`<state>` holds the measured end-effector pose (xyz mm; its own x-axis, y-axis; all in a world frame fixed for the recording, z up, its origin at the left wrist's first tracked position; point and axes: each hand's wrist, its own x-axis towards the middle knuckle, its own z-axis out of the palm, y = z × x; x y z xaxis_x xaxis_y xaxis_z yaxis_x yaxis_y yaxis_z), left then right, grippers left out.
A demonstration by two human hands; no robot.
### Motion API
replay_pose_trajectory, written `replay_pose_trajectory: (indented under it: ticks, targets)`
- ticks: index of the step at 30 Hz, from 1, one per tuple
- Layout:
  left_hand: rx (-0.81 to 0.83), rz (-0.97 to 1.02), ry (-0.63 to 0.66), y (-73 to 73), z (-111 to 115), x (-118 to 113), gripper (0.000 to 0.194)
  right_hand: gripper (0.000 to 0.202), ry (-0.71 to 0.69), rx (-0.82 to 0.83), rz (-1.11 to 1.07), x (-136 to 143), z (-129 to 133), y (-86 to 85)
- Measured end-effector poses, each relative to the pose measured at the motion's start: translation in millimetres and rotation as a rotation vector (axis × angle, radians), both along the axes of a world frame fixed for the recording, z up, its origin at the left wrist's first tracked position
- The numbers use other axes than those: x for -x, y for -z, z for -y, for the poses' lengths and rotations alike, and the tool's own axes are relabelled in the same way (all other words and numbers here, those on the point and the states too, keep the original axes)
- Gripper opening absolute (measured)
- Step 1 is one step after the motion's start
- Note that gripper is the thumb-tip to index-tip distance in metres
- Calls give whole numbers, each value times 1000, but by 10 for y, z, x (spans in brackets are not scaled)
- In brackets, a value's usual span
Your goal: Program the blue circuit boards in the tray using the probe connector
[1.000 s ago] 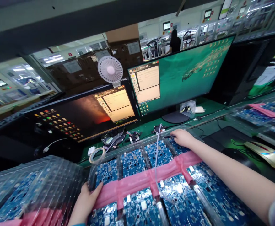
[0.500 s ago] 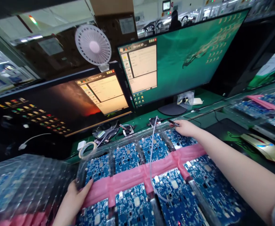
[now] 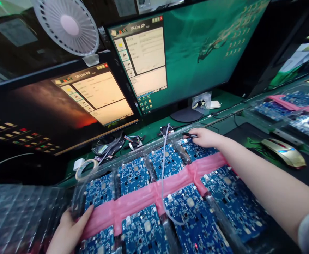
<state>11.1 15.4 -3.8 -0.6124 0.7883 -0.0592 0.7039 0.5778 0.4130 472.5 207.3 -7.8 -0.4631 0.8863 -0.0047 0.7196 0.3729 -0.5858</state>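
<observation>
A clear tray (image 3: pixel 101 168) holds several blue circuit boards (image 3: pixel 191 203) divided by pink strips (image 3: pixel 135 199). My left hand (image 3: pixel 71 225) rests at the tray's left edge, thumb and fingers apart, touching the end of the pink strip. At the tray's far right corner my right hand (image 3: pixel 204 137) is closed around a black pen-like tool (image 3: pixel 189 134), over the top right board. A thin white cable (image 3: pixel 164 165) lies across the boards, and a small red light shows on a lower board.
Two monitors (image 3: pixel 197 53) stand behind the tray, with a white fan (image 3: pixel 70 25) above. A tape roll (image 3: pixel 86 170) and wired parts (image 3: pixel 133 142) lie behind it. Stacked clear trays (image 3: pixel 19 211) are left; a gold mouse (image 3: pixel 285 152) and another board tray (image 3: pixel 300 109) are right.
The view has tilted down and shifted, so the monitors and fan appear larger and further left. Both hands keep nearly the same places on the tray, the right one still holding the tool.
</observation>
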Motion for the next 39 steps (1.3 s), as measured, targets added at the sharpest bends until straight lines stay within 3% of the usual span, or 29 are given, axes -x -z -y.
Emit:
replay_pose_trajectory:
  ticks: [5,10,27,34,39]
  targets:
    - [76,66,-46,-88,-22,-82,66,37,-10,-7,-42,-6,-24,52]
    - [73,93,-48,-46,-22,-23,67,24,-20,-20,-77,-2,-45,77]
    - [90,104,-49,17,2,79,76,28,-150,-36,-27,-16,-13,122]
    - [84,114,-57,-82,-8,-40,74,32,-195,-89,34,5,1,108]
    - [50,120,-51,-39,-3,-3,76,34,-234,-93,50,39,22,75]
